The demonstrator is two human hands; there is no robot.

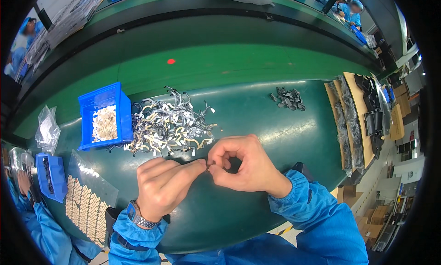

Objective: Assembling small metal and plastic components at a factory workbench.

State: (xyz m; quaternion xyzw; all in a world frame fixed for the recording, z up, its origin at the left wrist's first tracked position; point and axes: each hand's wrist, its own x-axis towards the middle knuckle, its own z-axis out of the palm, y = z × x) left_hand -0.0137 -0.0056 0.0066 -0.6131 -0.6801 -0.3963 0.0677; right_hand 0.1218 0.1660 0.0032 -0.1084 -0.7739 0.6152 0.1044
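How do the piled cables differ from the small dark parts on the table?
The cables spread wide; the dark parts form a much smaller heap. The cables mix white, black and yellowish; the dark parts look uniformly dark. Both lie loose on the green table.

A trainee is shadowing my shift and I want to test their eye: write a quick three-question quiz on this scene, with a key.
1. What lies just right of the blue bin holding pale pieces?
A) Cardboard sheets
B) A pile of cables
C) Small black parts

2. True or false: the left hand and right hand have their fingertips close together.

3. Fill in: the watch is on the person's ____ wrist.

Key: 1. B; 2. True; 3. left
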